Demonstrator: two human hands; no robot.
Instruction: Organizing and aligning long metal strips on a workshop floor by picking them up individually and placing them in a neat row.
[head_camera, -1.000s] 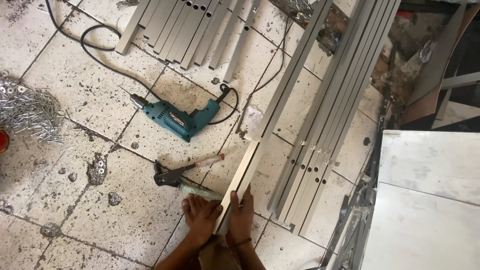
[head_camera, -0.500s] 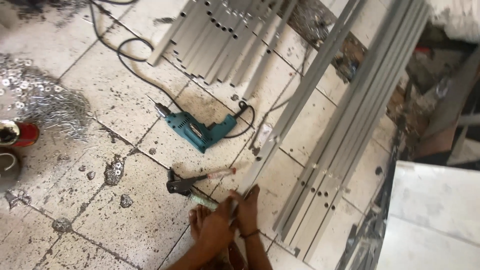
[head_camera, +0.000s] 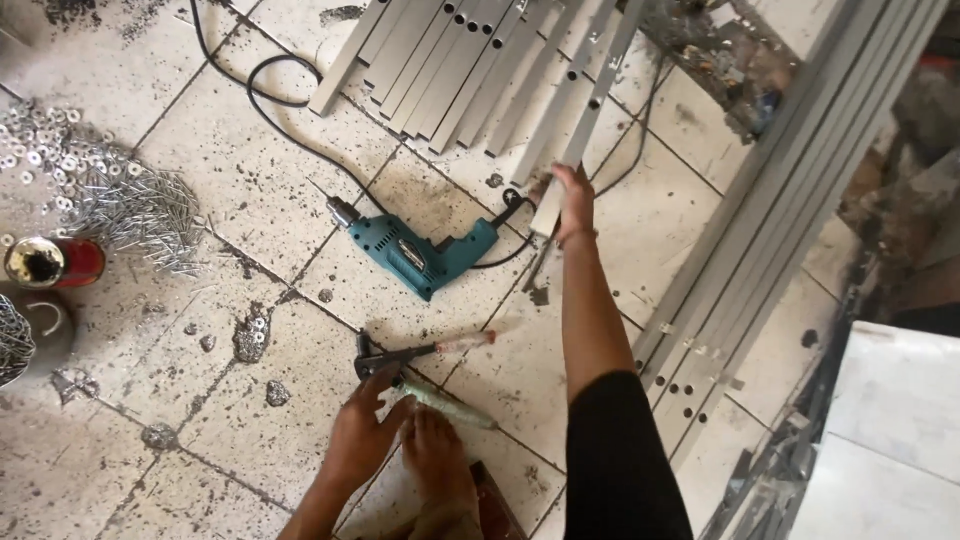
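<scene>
Right hand (head_camera: 574, 203): stretched far forward, closed on the near end of a grey metal strip (head_camera: 585, 140), beside the stacked strips. Left hand (head_camera: 360, 435): fingers spread low, resting by the riveter (head_camera: 420, 352) (teal drill (head_camera: 420, 255) between both hands). Earlier both hands met at one upright strip; now they are apart.

One head-worn camera looks steeply down from standing height onto the tiled floor (head_camera: 250, 200). It faces forward past the arms, with the right hand (head_camera: 574, 205) stretched toward the floor's far edge and the left hand (head_camera: 362, 440) near the bottom (no second view).
</scene>
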